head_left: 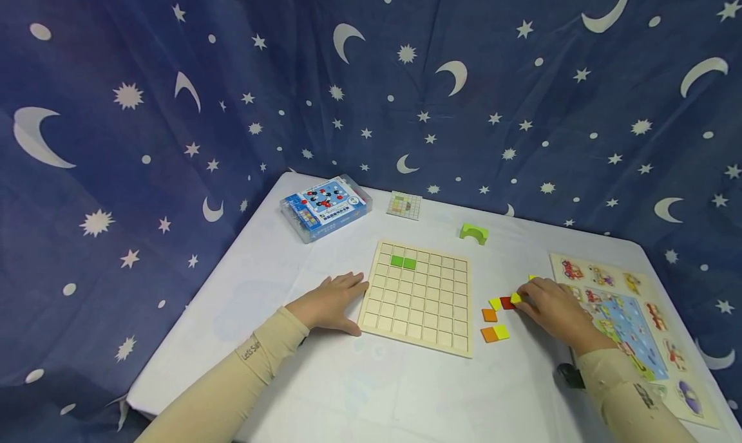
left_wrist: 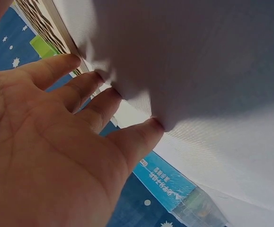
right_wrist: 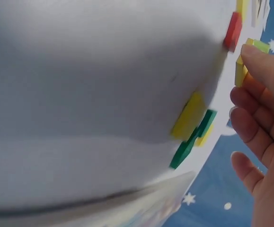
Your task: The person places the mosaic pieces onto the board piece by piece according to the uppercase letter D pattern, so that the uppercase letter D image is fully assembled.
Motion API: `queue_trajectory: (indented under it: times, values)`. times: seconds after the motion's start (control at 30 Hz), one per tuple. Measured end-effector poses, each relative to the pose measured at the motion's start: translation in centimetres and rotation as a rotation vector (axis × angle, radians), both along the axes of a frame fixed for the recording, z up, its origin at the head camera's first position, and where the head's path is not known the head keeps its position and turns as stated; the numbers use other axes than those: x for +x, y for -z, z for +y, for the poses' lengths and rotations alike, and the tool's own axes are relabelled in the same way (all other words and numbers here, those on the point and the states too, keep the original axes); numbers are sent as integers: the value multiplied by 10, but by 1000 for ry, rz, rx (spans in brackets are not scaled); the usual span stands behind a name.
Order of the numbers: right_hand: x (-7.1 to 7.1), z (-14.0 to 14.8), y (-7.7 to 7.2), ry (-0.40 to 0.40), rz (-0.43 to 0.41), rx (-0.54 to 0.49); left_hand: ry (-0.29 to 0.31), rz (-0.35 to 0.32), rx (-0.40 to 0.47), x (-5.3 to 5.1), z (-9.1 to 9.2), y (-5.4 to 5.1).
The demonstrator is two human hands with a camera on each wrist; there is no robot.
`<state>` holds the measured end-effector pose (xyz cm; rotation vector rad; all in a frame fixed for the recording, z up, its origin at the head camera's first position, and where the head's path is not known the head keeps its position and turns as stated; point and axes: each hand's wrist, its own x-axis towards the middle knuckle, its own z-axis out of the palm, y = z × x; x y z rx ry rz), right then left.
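A wooden grid board (head_left: 471, 314) lies in the middle of the table, with two green square tiles (head_left: 409, 263) in its upper left cells. My left hand (head_left: 333, 303) rests on the cloth, fingers spread, its fingertips at the board's left edge. Right of the board, my right hand (head_left: 556, 313) pinches a yellow tile (right_wrist: 240, 73) between thumb and finger. A red tile (head_left: 507, 303) and a small yellow tile (head_left: 495, 304) lie beside it, with an orange tile (head_left: 489, 315) nearer me. In the right wrist view, a yellow tile (right_wrist: 188, 117) and dark green tiles (right_wrist: 182, 153) lie below the hand.
A light green arch block (head_left: 475, 232) and a small pattern card (head_left: 404, 205) are behind the board. At the back left sits a blue boxed set (head_left: 326, 206). A picture puzzle board (head_left: 686, 372) lies on the right, partly under the right forearm.
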<state>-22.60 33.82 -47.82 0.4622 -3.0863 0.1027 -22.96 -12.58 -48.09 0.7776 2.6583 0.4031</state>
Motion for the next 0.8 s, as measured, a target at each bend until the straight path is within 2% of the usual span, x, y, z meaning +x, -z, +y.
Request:
queue_trajectory:
  times: [0.33, 0.57, 0.8]
  values:
    - [-19, -44, -2, -16, -13, -11, -6, -7, 5, 1, -1, 0]
    - [-30, -77, -8, -90, 8, -17, 0, -2, 3, 3, 0, -3]
    - [-42, -104, -5, -182, 64, -36, -1, 7, -9, 2, -1, -2]
